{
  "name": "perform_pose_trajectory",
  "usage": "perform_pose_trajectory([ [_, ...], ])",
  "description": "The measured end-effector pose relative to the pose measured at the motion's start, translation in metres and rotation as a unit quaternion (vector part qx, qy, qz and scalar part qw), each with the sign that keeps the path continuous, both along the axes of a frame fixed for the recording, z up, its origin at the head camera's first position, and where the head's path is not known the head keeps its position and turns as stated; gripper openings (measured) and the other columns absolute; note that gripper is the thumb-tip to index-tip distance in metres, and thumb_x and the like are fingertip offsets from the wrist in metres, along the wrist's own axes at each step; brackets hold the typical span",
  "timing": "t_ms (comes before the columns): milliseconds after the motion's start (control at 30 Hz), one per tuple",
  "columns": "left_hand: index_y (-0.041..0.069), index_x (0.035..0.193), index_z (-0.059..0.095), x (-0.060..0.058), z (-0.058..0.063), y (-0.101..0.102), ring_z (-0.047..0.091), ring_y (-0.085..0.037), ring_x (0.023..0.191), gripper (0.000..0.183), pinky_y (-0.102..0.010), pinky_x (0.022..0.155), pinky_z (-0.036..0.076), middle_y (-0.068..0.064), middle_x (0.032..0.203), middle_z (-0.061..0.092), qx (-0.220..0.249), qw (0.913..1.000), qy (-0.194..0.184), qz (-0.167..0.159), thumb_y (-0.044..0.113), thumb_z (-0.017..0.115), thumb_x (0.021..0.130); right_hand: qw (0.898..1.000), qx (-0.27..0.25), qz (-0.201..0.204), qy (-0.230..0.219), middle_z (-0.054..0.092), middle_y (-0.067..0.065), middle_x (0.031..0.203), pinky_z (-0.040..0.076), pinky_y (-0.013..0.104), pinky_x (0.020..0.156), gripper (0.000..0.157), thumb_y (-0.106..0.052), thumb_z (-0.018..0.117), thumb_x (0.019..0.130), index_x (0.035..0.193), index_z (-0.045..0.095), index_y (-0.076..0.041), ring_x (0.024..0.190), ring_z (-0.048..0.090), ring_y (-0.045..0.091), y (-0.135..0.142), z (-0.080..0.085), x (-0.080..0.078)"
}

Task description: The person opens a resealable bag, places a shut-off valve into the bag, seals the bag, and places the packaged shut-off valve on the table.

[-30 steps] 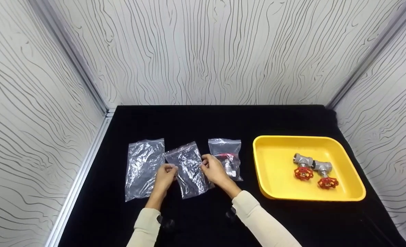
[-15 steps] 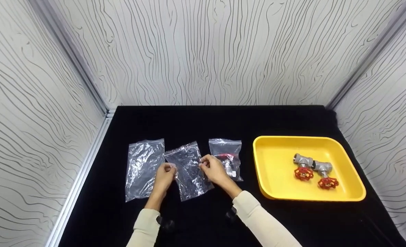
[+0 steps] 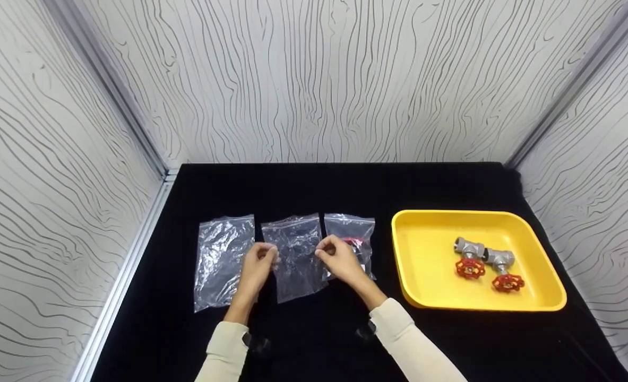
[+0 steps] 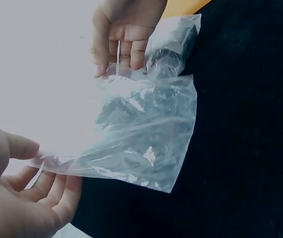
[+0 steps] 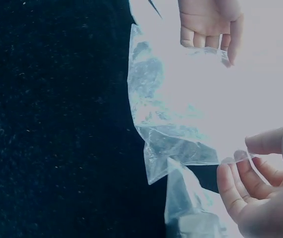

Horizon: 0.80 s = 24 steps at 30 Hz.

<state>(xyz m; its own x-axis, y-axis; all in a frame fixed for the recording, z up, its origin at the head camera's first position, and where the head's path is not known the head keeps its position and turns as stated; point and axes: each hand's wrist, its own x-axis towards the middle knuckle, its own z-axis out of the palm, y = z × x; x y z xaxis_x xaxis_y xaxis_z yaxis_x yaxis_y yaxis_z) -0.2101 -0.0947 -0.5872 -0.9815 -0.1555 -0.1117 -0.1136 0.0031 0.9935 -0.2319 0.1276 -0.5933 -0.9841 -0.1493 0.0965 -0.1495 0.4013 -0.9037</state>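
A clear zip-lock bag [image 3: 297,270] hangs between my two hands, its zip edge towards the back. My left hand [image 3: 257,266] pinches its left side between thumb and fingers, and my right hand [image 3: 341,260] pinches the right side. In the left wrist view the bag [image 4: 146,129] is spread flat and see-through, with nothing showing inside. Left of it a larger clear bag [image 3: 222,260] lies on the black cloth. Partly behind my right hand lies another zip-lock bag [image 3: 350,225] with a red-handled metal part [image 3: 357,243] in it.
To the right stands a yellow tray [image 3: 430,292] holding two metal valves with red handwheels, one valve [image 3: 469,257] beside the other valve [image 3: 502,270]. Wood-patterned white panels [image 3: 314,79] enclose the table at the back and both sides.
Both hands have raised and straightened the middle bag; its slanted zip edge is now nearly level. My right hand has shifted slightly right, covering more of the filled bag.
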Motion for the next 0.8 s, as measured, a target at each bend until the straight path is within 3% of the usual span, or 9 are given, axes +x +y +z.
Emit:
perform_pose_trajectory([
  [367,-0.008,0.109,0.066,0.001,0.016,0.012,0.066,-0.013,0.081,0.015,-0.02,0.067,0.055,-0.013,0.093,0.07,-0.021,0.999,0.038,-0.014,0.006,0.062,0.105,0.998,-0.068,0.01,0.008,0.073,0.018,0.093,0.053,0.018,0.073,0.011,-0.001,0.074,0.096,0.101,0.066,0.005,0.079,0.061,0.008,0.017,0.017,0.01],
  [533,-0.008,0.107,0.065,0.001,0.021,0.017,0.067,-0.01,0.083,0.014,-0.019,0.072,0.056,-0.015,0.096,0.072,-0.012,0.9977,0.059,-0.03,0.006,0.062,0.106,0.997,-0.067,-0.001,0.028,0.074,0.018,0.096,0.053,0.017,0.072,0.011,-0.003,0.077,0.095,0.1,0.069,0.002,0.079,0.063,0.008,0.027,0.026,0.015],
  [667,-0.009,0.108,0.063,0.001,0.023,0.022,0.068,-0.01,0.083,0.014,-0.02,0.072,0.057,-0.017,0.099,0.074,0.018,0.9962,0.069,-0.049,0.004,0.061,0.106,0.998,-0.056,-0.002,0.022,0.074,0.018,0.094,0.049,0.016,0.062,0.012,-0.004,0.077,0.095,0.1,0.068,0.001,0.072,0.06,0.007,0.036,0.031,0.02],
  [800,-0.011,0.109,0.064,0.001,0.024,0.028,0.068,-0.01,0.08,0.015,-0.019,0.069,0.057,-0.021,0.099,0.075,0.029,0.9941,0.083,-0.063,0.003,0.062,0.105,0.999,-0.045,0.001,0.024,0.074,0.017,0.094,0.049,0.018,0.065,0.011,-0.006,0.078,0.095,0.099,0.069,0.0,0.074,0.059,0.007,0.045,0.033,0.023],
])
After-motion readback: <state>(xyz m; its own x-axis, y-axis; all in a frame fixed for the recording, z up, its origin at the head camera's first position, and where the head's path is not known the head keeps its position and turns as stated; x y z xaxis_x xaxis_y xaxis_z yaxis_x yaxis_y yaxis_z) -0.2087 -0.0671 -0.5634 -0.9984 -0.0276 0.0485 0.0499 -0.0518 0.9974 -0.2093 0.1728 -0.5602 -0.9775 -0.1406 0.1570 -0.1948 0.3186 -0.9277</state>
